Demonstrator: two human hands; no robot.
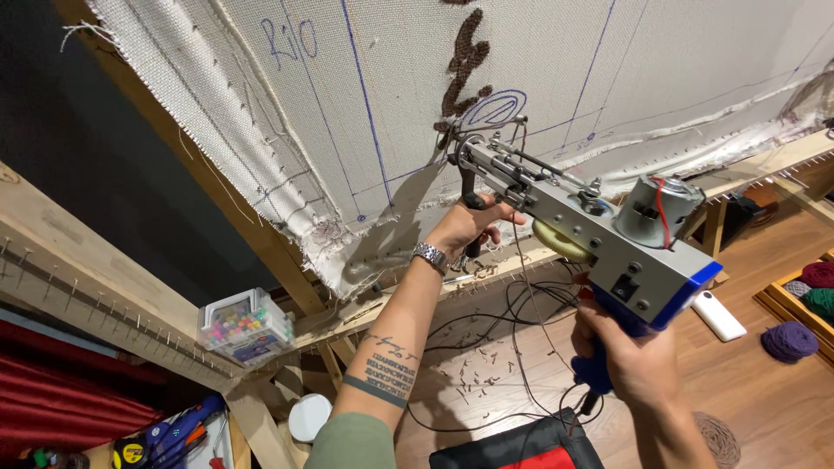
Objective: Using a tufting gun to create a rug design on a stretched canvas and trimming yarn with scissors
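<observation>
Head view: one tufting gun (591,230), grey metal body with blue trim and a silver motor on top, held up with its needle tip against the stretched backing cloth (261,104). Left hand (469,224) wrapped tight around the gun's black front handle, fingers closed on it; one metal wristwatch (430,255) on that wrist, tattoos along the forearm. Right hand (627,354) clamped around the blue rear grip under the gun body, fingers closed. Needle sits just beside one blue-marker oval outline on the cloth, right below one patch of dark brown tufted pile (465,61). Cloth is off-white, marked with several blue drawn lines, and stretched on a wooden frame (261,234) with rows of small nails along the rails. One clear plastic box (243,326) of mixed-colour small pieces rests on the lower rail, left of the arm. Black cords loop over the wooden floor (764,408), with short yarn snippets scattered about. Far right: three yarn balls visible, one purple (789,340) on the floor, one maroon and one green in a wooden tray. One white flat device (718,314) lies near the gun's rear.
</observation>
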